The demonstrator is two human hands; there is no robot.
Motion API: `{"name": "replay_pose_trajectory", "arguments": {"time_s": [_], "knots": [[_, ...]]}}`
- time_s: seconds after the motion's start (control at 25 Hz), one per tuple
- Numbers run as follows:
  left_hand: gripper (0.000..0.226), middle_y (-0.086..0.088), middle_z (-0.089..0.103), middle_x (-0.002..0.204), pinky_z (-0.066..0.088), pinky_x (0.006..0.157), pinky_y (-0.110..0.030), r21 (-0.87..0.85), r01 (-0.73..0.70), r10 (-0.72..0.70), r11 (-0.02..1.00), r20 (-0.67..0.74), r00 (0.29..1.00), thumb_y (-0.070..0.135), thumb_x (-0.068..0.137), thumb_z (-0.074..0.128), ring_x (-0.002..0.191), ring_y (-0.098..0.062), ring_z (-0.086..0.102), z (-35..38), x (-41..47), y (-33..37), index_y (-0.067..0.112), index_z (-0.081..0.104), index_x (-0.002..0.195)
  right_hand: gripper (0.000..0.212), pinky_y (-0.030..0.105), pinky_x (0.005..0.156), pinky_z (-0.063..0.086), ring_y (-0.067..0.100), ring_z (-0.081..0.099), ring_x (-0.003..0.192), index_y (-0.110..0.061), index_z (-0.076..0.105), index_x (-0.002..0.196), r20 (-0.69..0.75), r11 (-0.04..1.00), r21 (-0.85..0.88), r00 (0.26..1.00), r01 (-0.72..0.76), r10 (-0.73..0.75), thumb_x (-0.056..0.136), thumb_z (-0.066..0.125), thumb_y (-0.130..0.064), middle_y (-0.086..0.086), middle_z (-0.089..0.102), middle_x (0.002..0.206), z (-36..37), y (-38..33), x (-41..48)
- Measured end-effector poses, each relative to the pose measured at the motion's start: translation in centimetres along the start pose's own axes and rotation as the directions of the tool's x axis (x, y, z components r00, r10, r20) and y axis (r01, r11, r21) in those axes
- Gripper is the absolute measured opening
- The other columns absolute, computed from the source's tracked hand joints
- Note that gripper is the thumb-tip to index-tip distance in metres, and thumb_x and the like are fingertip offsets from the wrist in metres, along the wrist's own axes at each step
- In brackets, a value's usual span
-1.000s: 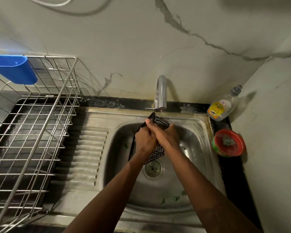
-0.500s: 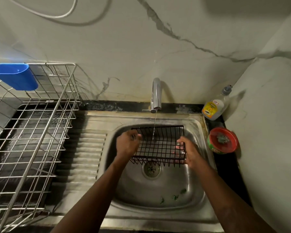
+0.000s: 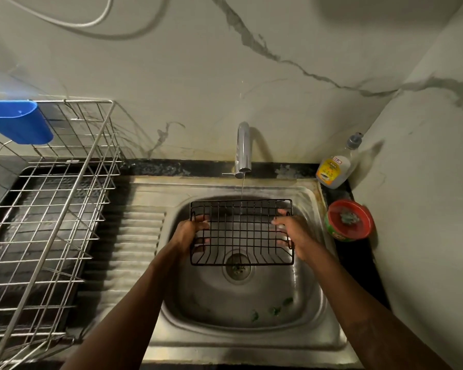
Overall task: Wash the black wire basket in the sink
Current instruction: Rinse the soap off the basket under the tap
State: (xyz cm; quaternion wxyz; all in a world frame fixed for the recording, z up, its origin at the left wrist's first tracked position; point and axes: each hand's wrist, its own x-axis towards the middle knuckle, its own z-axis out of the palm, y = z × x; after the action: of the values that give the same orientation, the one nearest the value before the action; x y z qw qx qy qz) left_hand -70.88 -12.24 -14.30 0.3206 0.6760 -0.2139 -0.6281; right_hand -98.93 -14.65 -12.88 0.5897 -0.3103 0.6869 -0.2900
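Note:
The black wire basket (image 3: 241,231) hangs level over the steel sink (image 3: 316,303), its open side up. My left hand (image 3: 189,233) grips its left end and my right hand (image 3: 292,233) grips its right end. A thin stream of water runs from the chrome tap (image 3: 243,148) onto the basket's far edge. The drain (image 3: 237,268) shows through the wires below.
A steel dish rack (image 3: 51,209) with a blue cup holder (image 3: 19,121) stands on the left, beside the ribbed drainboard (image 3: 134,241). A dish soap bottle (image 3: 334,166) and a red bowl (image 3: 349,222) sit at the right. Green scraps (image 3: 273,309) lie in the sink.
The basket was upright and bunched between both hands under the tap; it has been turned flat and spread out, with one hand at each end.

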Motion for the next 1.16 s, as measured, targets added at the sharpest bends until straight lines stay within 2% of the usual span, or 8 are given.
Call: {"name": "replay_pose_trajectory", "arguments": {"time_s": [0.12, 0.28, 0.4, 0.56, 0.72, 0.92, 1.08, 1.16], "knots": [[0.018, -0.010, 0.071, 0.119, 0.060, 0.077, -0.047, 0.066, -0.005, 0.009, 0.998, -0.056, 0.998, 0.018, 0.097, 0.060, 0.094, -0.039, 0.071, -1.0, 0.1, -0.4, 0.022, 0.070, 0.111, 0.066, 0.032, 0.078, 0.055, 0.019, 0.066, 0.099, -0.026, 0.048, 0.148, -0.147, 0.883, -0.447, 0.961, 0.145, -0.233, 0.087, 0.073, -0.026, 0.005, 0.065, 0.133, 1.9, -2.1, -0.6], [0.025, -0.016, 0.075, 0.099, 0.061, 0.058, -0.048, 0.221, 0.000, 0.045, 0.975, -0.198, 0.979, 0.024, 0.081, 0.069, 0.067, -0.038, 0.076, -2.1, -0.2, -0.1, 0.005, 0.073, 0.096, 0.059, 0.034, 0.081, 0.058, 0.019, 0.065, 0.088, -0.027, 0.051, 0.146, 0.033, 0.605, -0.645, 0.808, 0.467, -0.588, 0.090, 0.067, -0.020, 0.004, 0.067, 0.122, 5.1, -5.6, 0.0], [0.027, -0.015, 0.075, 0.091, 0.061, 0.054, -0.047, 0.249, 0.033, 0.019, 0.968, -0.204, 0.979, 0.024, 0.081, 0.069, 0.052, -0.032, 0.071, -2.0, 0.1, 0.3, 0.002, 0.072, 0.096, 0.046, 0.038, 0.080, 0.060, 0.018, 0.065, 0.091, -0.019, 0.055, 0.141, 0.189, 0.577, -0.671, 0.860, 0.466, -0.475, 0.095, 0.059, -0.016, 0.004, 0.064, 0.114, 7.7, -9.2, 2.8], [0.032, -0.011, 0.073, 0.094, 0.062, 0.055, -0.051, 0.240, 0.035, -0.001, 0.970, -0.140, 0.990, 0.027, 0.090, 0.068, 0.061, -0.036, 0.072, -0.8, 0.5, 1.0, 0.001, 0.065, 0.107, 0.070, 0.044, 0.091, 0.058, 0.033, 0.057, 0.124, -0.038, 0.026, 0.158, 0.428, 0.447, -0.756, 0.878, 0.479, -0.217, 0.099, 0.052, -0.014, 0.015, 0.022, 0.166, 9.3, -11.2, 4.8], [0.031, -0.011, 0.073, 0.098, 0.063, 0.058, -0.051, 0.279, -0.005, 0.039, 0.960, -0.117, 0.992, 0.031, 0.089, 0.070, 0.067, -0.035, 0.074, -0.1, 0.3, 1.8, 0.004, 0.067, 0.103, 0.060, 0.021, 0.051, 0.051, 0.014, 0.058, 0.077, -0.024, 0.039, 0.150, 0.471, 0.698, -0.515, 0.845, 0.498, -0.255, 0.097, 0.056, -0.002, 0.016, 0.046, 0.144, 8.8, -12.1, 4.9], [0.023, -0.010, 0.073, 0.098, 0.055, 0.054, -0.032, 0.383, -0.143, 0.159, 0.913, -0.008, 0.987, 0.026, 0.081, 0.075, 0.078, -0.027, 0.072, -1.4, -0.2, 1.7, 0.017, 0.074, 0.102, 0.035, 0.030, 0.052, 0.052, 0.017, 0.062, 0.065, -0.017, 0.062, 0.129, 0.304, 0.942, 0.062, 0.893, 0.329, -0.332, 0.096, 0.052, -0.028, 0.014, 0.062, 0.103, 6.0, -11.4, 3.5], [0.047, -0.005, 0.075, 0.093, 0.056, 0.063, -0.032, 0.449, -0.305, 0.294, 0.840, 0.096, 0.951, 0.029, 0.058, 0.084, 0.087, -0.027, 0.072, -3.2, -1.5, 1.6, 0.022, 0.070, 0.102, 0.014, 0.043, 0.080, 0.062, 0.026, 0.072, 0.086, -0.030, 0.067, 0.093, -0.091, 0.897, -0.358, 0.946, 0.260, -0.310, 0.100, 0.055, -0.029, 0.007, 0.074, 0.105, 4.2, -8.7, 3.7], [0.054, -0.004, 0.072, 0.098, 0.059, 0.075, -0.037, 0.392, -0.385, 0.349, 0.835, 0.164, 0.923, 0.016, 0.056, 0.087, 0.095, -0.028, 0.071, -4.1, -2.4, 1.5, 0.021, 0.067, 0.106, 0.037, 0.044, 0.097, 0.055, 0.033, 0.066, 0.111, -0.017, 0.068, 0.118, -0.152, 0.779, -0.622, 0.966, 0.070, -0.209, 0.100, 0.051, -0.044, 0.016, 0.068, 0.127, 2.8, -7.2, 3.5]]}}
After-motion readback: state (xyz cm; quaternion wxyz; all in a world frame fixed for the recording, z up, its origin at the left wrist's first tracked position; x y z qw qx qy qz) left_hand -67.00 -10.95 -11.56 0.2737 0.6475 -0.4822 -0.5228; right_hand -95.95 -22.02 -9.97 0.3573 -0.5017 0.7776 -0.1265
